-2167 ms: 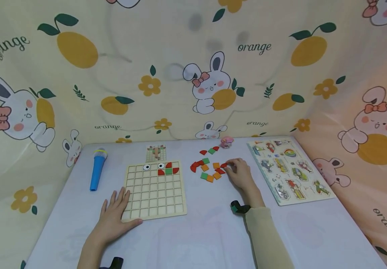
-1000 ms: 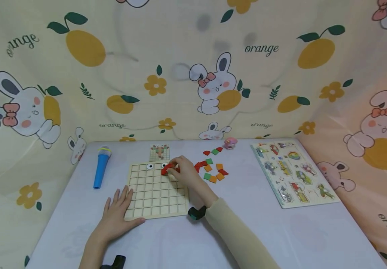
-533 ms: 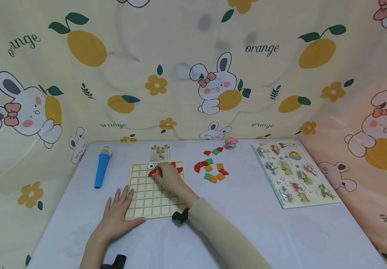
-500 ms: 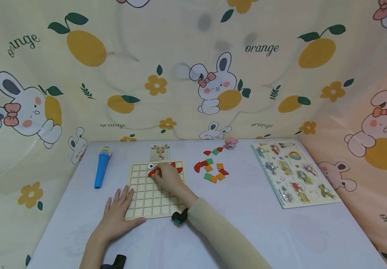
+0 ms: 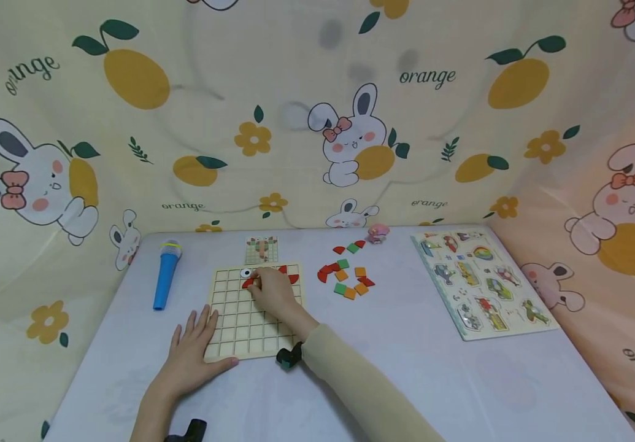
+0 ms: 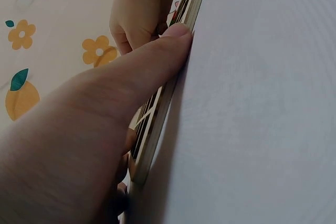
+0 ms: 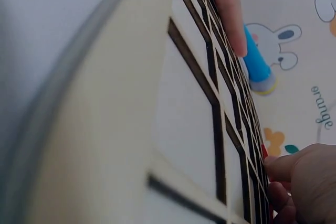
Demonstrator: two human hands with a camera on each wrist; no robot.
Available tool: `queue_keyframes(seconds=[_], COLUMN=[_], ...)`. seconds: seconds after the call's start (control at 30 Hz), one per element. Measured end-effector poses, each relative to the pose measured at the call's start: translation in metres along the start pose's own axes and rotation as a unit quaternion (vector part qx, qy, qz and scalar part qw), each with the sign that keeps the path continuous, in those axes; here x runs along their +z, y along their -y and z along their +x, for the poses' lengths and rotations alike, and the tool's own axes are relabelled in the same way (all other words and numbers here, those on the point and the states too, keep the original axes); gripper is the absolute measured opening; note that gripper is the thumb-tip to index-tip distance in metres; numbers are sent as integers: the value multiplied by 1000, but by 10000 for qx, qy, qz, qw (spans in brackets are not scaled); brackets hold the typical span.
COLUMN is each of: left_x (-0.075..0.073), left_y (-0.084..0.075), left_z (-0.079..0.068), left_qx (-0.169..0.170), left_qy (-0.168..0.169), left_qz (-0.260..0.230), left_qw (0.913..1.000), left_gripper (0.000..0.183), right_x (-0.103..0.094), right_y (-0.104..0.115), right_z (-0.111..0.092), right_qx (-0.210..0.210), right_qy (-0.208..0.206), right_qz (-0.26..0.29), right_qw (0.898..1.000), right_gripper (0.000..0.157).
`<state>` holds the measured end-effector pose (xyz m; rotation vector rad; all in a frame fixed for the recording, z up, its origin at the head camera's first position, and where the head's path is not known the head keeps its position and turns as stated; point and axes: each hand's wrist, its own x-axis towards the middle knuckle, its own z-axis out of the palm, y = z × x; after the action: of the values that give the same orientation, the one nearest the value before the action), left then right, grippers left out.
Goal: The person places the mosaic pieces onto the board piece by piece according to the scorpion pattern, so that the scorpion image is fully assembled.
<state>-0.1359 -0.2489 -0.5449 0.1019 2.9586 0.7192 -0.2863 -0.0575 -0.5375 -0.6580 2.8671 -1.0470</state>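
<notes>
A wooden grid board (image 5: 240, 331) lies flat on the table. My left hand (image 5: 184, 359) rests at its near left corner with fingers spread; in the left wrist view the left thumb (image 6: 152, 59) lies along the board's edge. Over the upper rows, my right hand (image 5: 275, 296) pinches a red quarter-round tile (image 5: 247, 283) in the second row, just below a round eye tile (image 5: 246, 272). The right wrist view shows the red tile (image 7: 264, 151) at those fingertips. More red tiles (image 5: 293, 279) sit farther right on the board, partly hidden behind my right hand.
Several loose red, green and orange tiles (image 5: 342, 275) lie right of the board. A pattern card (image 5: 262, 250) is behind it, a blue toy microphone (image 5: 165, 279) to the left. A pink figurine (image 5: 378, 233) stands at the back, and a picture puzzle board (image 5: 480, 285) lies right.
My right hand has picked a red tile from the loose group and carried it left, across the upper right tiles, to the board's second row. The left hand has stayed put.
</notes>
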Motion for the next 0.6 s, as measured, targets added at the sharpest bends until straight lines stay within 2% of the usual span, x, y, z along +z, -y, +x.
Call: queue_keyframes(seconds=[0.27, 0.6], left_x=[1, 0], left_y=[0, 0], left_z=[0, -1], left_qx=[10, -21], left_qy=[-29, -5], left_qz=[7, -26], left_qw=[10000, 10000], left_gripper=[124, 124], right_x=[2, 1], right_y=[2, 8], right_z=[2, 1], right_qx=[-36, 79], right_qy=[-106, -126], right_qz=[-303, -297], right_qw=[9995, 9994], right_gripper=[22, 22])
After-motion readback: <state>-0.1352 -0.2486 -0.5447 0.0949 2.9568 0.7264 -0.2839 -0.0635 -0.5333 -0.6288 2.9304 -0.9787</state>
